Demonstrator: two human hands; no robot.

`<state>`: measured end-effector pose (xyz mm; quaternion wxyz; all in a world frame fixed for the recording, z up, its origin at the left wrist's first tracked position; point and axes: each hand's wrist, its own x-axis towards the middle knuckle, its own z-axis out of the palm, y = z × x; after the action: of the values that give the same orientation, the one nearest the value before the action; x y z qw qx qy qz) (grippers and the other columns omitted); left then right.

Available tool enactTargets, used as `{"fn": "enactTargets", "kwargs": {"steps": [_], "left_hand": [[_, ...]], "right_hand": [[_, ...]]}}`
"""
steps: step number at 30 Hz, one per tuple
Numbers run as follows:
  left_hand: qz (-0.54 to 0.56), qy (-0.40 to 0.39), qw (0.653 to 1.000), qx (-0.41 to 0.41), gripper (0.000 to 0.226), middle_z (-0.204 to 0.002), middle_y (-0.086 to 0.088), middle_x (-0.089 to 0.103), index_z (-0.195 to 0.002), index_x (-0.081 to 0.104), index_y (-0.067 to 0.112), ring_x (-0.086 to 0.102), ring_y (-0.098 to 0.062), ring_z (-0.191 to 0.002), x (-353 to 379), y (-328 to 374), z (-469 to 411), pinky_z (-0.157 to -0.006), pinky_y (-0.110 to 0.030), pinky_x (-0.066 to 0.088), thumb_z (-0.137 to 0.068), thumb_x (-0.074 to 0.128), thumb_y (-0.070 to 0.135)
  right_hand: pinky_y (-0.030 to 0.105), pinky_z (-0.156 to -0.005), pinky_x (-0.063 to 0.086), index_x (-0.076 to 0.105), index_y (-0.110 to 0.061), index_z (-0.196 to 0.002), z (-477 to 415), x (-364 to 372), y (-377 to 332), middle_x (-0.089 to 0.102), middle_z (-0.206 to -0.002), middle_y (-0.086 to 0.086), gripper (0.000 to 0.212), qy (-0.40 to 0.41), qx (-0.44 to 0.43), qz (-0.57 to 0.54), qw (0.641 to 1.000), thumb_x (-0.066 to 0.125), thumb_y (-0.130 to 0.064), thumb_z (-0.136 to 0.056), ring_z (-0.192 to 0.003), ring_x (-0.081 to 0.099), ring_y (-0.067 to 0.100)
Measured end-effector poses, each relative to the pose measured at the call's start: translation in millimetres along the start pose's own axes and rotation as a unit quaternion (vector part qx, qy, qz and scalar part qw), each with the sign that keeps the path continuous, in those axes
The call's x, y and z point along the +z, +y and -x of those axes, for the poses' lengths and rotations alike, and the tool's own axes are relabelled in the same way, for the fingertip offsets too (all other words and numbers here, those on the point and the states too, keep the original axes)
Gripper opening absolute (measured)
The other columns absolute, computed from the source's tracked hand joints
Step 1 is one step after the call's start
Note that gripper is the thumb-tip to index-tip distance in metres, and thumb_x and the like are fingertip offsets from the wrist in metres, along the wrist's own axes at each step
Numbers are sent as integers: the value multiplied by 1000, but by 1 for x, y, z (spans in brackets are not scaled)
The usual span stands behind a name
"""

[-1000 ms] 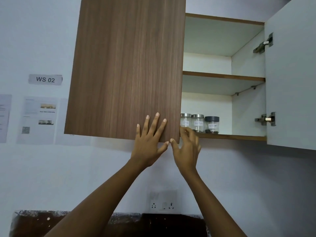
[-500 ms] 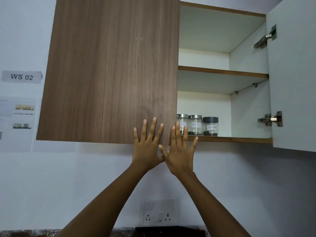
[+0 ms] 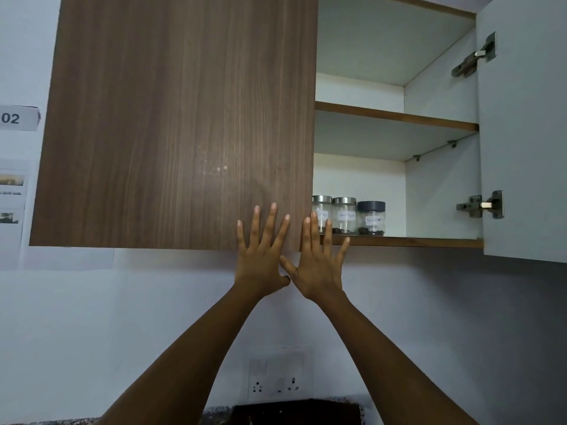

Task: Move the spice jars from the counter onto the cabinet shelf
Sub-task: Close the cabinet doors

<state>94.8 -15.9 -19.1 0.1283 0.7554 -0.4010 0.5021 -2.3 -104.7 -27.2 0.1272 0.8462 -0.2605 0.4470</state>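
Three labelled glass spice jars stand in a row on the cabinet's lower shelf [image 3: 429, 241]: two with silver lids [image 3: 321, 213] [image 3: 344, 214] and one with a dark grey lid [image 3: 371, 217]. The brown left door [image 3: 184, 124] covers the cabinet's left half. My left hand [image 3: 260, 256] lies flat with spread fingers against that door's lower right corner. Beside it, my right hand [image 3: 319, 265] is also flat and spread, its fingers overlapping the door's edge and the shelf front, partly hiding the leftmost jar. Neither hand holds anything.
The right cabinet door [image 3: 524, 127] hangs open, its white inner face and two hinges showing. An upper shelf [image 3: 395, 116] is bare. A wall socket plate [image 3: 276, 375] sits below, above a dark counter edge [image 3: 294, 412]. Papers are taped on the wall at left.
The view has drawn closer to the cabinet. My right hand went from curled fingers at the door's edge to flat and spread beside my left hand.
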Motion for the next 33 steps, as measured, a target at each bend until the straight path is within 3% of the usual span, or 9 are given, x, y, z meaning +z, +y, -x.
{"fn": "enactTargets", "kwargs": {"steps": [2,6,8,11,15,19,21,23,33], "left_hand": [[9,-9,1000,-3,131,-157,-10,-3,-149,2,19,-5,-38,-143,-2,0,0,-108,-59,-11,-50,69,74],[27,-27,999,9,124,-149,-8,-37,-139,-30,24,-34,-34,-136,-9,3,1,-104,-58,-23,-68,62,68],[21,-40,999,2,122,-148,-11,-38,-140,-33,21,-35,-36,-135,-14,8,2,-105,-60,-21,-72,57,70],[75,-31,997,-16,109,-153,-16,-26,-147,-17,19,-27,-38,-138,-27,27,5,-104,-58,-19,-77,50,70],[120,-12,991,53,76,-160,-10,2,-151,13,20,-5,-32,-146,-48,73,14,-113,-55,-7,-90,43,55],[262,57,961,68,41,-128,-9,58,-124,57,12,46,-29,-127,-71,114,15,-104,-44,36,-85,58,21],[344,107,931,65,25,-105,-7,67,-107,65,8,59,-26,-104,-88,137,12,-78,-36,50,-83,59,13],[395,127,908,64,19,-98,-4,68,-102,66,10,60,-21,-94,-109,163,10,-69,-32,50,-86,57,11],[485,171,843,159,22,-94,5,69,-97,67,16,63,-13,-86,-204,342,0,-66,-25,49,-86,48,20]], "right_hand": [[59,-102,-22,-28,-17,-140,-1,-4,-1,-39,-146,-3,101,-12,-2,9,1000,-28,-79,-59,-139,-30,25],[56,-106,-19,-18,-17,-146,10,-23,5,-26,-154,-2,82,-21,3,-22,1000,23,-62,-90,-141,-25,21],[52,-107,-18,-8,-18,-149,27,-32,15,-17,-156,-1,78,27,6,-18,999,21,-57,-88,-142,-21,18],[52,-109,-12,6,-15,-150,48,-42,34,-3,-158,0,79,71,3,0,997,15,-56,-83,-143,-11,20],[54,-110,8,28,-11,-146,64,-62,59,22,-155,8,70,99,24,29,994,28,-50,-88,-143,17,28],[41,-85,49,60,-8,-118,90,-95,86,64,-117,10,43,177,28,-11,984,54,-24,-78,-103,63,29],[36,-73,51,65,-8,-104,107,-117,106,68,-101,8,33,222,31,-21,974,57,-16,-74,-87,66,26],[34,-70,51,66,-8,-97,122,-140,129,68,-94,7,26,252,27,-13,967,58,-12,-72,-81,65,25],[29,-81,36,66,-11,-97,199,-267,278,66,-98,4,22,394,125,45,910,54,-12,-78,-93,55,22]]}}
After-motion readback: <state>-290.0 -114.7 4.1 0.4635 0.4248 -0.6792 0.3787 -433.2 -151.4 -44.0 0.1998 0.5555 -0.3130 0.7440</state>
